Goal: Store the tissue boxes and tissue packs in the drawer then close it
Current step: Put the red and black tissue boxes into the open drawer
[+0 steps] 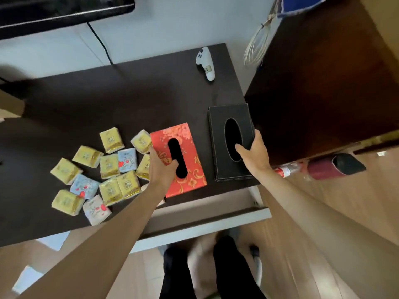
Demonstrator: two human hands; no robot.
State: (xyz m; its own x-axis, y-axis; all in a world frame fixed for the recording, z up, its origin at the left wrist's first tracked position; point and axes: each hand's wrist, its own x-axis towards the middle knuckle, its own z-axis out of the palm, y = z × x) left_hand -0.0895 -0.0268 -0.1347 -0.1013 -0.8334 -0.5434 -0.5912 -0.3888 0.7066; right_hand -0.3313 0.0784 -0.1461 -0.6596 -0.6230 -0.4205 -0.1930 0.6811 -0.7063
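A red tissue box with gold flowers (190, 147) lies on the dark tabletop (129, 100). My left hand (160, 167) grips its left side, thumb hooked into the black slot. To its right stands a black tissue box (218, 126); my right hand (254, 154) clasps its near right side with the thumb in the oval opening. Several small tissue packs, yellow (111, 140) and pale blue (127, 159), lie scattered left of the red box. Below the table's front edge a white drawer (216, 221) stands pulled out; its inside is mostly hidden.
A white game controller (206, 63) lies at the table's far right. A dark wooden cabinet (323, 83) stands right of the table, white cables (257, 46) hanging beside it. A bottle (287, 169) and a dark red container (336, 167) lie on the floor. My legs are below the drawer.
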